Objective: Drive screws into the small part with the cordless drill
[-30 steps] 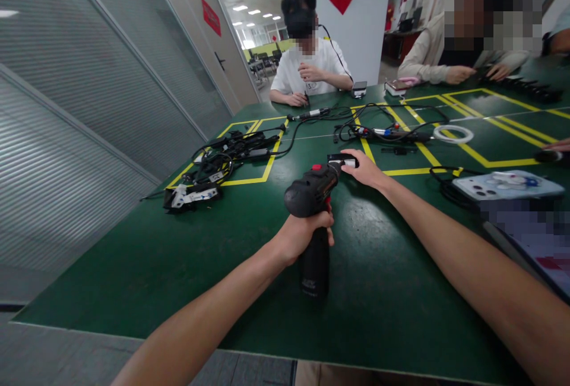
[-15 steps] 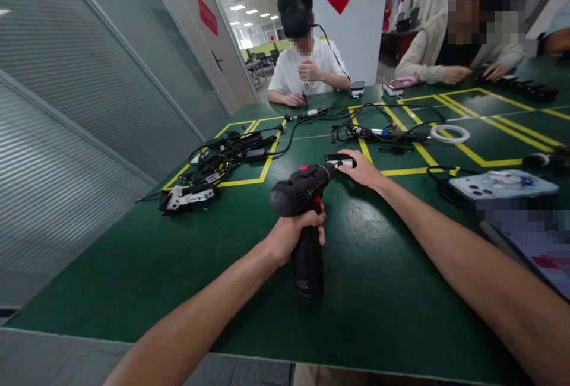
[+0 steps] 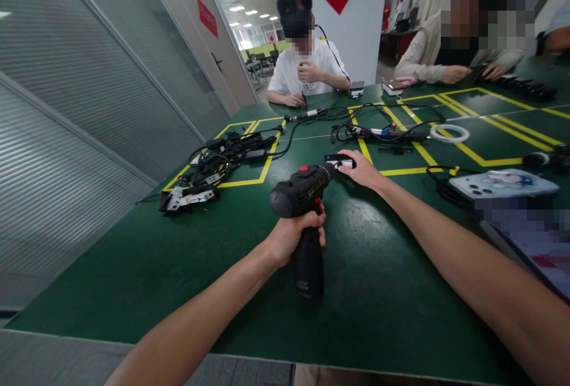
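Observation:
A black cordless drill [image 3: 307, 264] with red buttons is gripped around its handle by my left hand [image 3: 291, 234]. Its chuck points away from me, toward a small black-and-white block-shaped object [image 3: 341, 161] on the table. My right hand [image 3: 360, 167] holds that object from its right side, fingers over its far edge and thumb on the near side. The drill's tip is right at the object's near face; whether a bit touches it I cannot tell. What kind of thing the small object is does not show.
On the green table [image 3: 178, 291], a bundle of black cables [image 3: 236, 148] lies left, inside yellow tape. Beyond are a cabled pen-like tool [image 3: 387, 133] and a white ring [image 3: 449, 133]. A phone [image 3: 503, 184] rests at right. Two people [image 3: 307, 59] sit across the table.

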A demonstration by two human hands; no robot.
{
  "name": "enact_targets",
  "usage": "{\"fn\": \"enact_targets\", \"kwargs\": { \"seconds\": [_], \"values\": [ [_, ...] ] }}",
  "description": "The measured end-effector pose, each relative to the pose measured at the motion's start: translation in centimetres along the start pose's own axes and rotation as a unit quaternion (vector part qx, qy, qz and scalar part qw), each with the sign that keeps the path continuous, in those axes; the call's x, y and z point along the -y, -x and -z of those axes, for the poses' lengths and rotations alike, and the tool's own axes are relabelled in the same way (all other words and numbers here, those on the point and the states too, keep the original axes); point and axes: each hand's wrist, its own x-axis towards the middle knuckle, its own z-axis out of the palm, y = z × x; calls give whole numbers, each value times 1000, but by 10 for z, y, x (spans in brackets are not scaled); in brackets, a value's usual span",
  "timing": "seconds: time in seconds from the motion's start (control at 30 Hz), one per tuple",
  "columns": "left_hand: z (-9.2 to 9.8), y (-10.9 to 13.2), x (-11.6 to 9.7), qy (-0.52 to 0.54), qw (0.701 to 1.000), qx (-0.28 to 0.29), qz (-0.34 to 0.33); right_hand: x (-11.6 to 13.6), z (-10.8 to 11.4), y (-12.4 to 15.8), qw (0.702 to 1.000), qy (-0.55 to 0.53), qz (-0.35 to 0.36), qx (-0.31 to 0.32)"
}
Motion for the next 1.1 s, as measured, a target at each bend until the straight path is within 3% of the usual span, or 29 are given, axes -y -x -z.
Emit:
{"fn": "enact_targets", "kwargs": {
  "seconds": [1.1],
  "values": [
    [-2,0,0,7,1000,-13,14,-2,0,0,1000,15,1,-3]
  ]
}}
